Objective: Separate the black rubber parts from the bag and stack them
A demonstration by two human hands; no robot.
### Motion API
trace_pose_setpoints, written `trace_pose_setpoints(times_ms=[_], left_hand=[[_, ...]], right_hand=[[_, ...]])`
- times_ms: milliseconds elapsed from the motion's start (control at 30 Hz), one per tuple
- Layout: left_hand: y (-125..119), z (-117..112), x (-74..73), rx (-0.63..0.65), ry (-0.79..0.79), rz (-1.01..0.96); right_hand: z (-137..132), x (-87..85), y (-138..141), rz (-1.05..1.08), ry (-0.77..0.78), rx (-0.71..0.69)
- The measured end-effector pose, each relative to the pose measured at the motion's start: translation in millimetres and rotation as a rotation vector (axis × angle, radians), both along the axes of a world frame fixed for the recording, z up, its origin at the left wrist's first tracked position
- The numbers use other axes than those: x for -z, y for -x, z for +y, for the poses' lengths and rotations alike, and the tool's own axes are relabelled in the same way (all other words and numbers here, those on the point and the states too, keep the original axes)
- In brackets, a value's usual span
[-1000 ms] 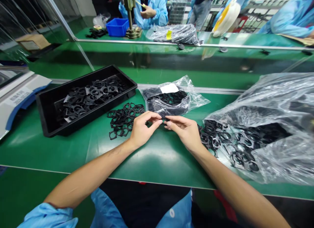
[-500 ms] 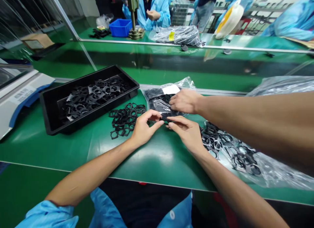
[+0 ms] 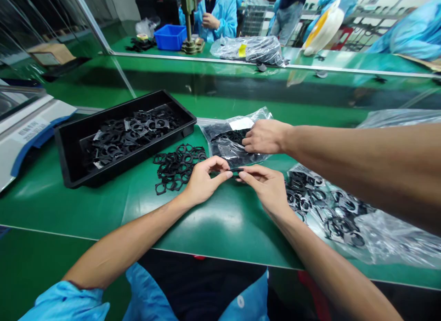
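Note:
Between my two hands is a small black ring-shaped part, seen nearly edge-on over the green table. My left hand pinches its left end with thumb and fingers. Its right end is gripped by my right hand in the same way. To the left lies a pile of black ring-shaped parts. Just behind my hands is a clear plastic bag of black parts with a white label. Another person's hand rests on that bag, its fingertips partly hidden.
A black tray of dark parts with pale pieces stands at left, beside a white and blue machine. At right, more black parts lie on clear plastic sheeting. Across a barrier, people in blue work near a blue bin.
The other person's hand has shifted slightly right on the bag. My hands keep hold of the black part, which now shows a little more between my fingers.

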State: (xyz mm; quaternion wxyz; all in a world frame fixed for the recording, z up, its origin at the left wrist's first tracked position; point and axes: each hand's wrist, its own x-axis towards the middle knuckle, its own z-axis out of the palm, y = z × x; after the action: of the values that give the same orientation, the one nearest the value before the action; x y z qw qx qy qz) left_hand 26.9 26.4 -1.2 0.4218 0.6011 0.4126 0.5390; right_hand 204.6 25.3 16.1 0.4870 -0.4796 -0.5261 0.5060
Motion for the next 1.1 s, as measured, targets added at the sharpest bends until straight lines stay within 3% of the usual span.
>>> trace_pose_setpoints(times_ms=[233, 367, 467, 600, 767, 1100], left_hand=[[0, 0, 2.3, 0.007, -0.02, -0.042], [3, -2, 1.0, 0.033, -0.236, 0.158], [5, -1, 0.6, -0.027, -0.359, 0.256], [8, 2, 0.8, -0.135, -0.366, 0.258], [9, 2, -1.9, -0.115, -0.281, 0.203], [6, -1, -2.1, -0.037, -0.13, 0.123]], right_hand=[[1, -8.8, 1, 0.138, 0.15, -0.028], [3, -12.0, -1, 0.244, 0.275, -0.064], [4, -9.3, -1, 0.238, 0.324, -0.094], [3, -4.5, 0, 0.048, 0.148, -0.076], [-4, -6.5, 1, -0.185, -0.217, -0.039], [-4, -6.8, -2, -0.268, -0.319, -0.022]])
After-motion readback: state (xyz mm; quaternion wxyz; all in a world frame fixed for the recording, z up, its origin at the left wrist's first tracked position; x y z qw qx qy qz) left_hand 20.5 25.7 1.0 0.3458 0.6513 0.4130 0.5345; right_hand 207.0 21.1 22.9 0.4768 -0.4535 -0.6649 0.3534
